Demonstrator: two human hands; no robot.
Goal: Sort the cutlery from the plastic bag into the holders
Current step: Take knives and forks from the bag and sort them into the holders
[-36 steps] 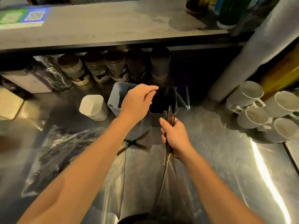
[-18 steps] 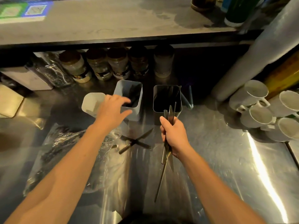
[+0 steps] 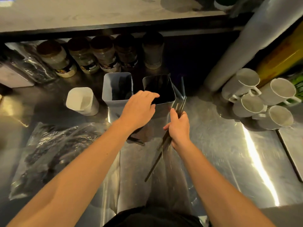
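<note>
From the head camera, a steel worktop (image 3: pixel 213 145) runs under a shelf (image 3: pixel 98 12). The right hand (image 3: pixel 179 126) grips a bundle of long thin cutlery (image 3: pixel 164 145), fingers curled round the handles; the pieces stick out above the fist toward the back edge and trail below it toward the front edge. What kind of cutlery they are cannot be told. The left hand (image 3: pixel 139 108) reaches forward with relaxed, nearly straight fingers and holds nothing; its fingertips lie over the near rim of the dark metal holder (image 3: pixel 165 110), though actual contact cannot be told.

That holder stands near the back of the worktop, just beside a grey square holder (image 3: pixel 106 89) on its left, with dark items inside. A white holder (image 3: pixel 80 100) stands farther left, apart from the grey one. The plastic bag (image 3: pixel 54 154) lies flat by the left edge, with dark cutlery inside. A loose piece (image 3: pixel 136 140) lies on the worktop under the left wrist.

Jars (image 3: pixel 91 54) line the back edge beneath the shelf. White mugs (image 3: pixel 262 99) lie stacked on their sides toward the right edge.
</note>
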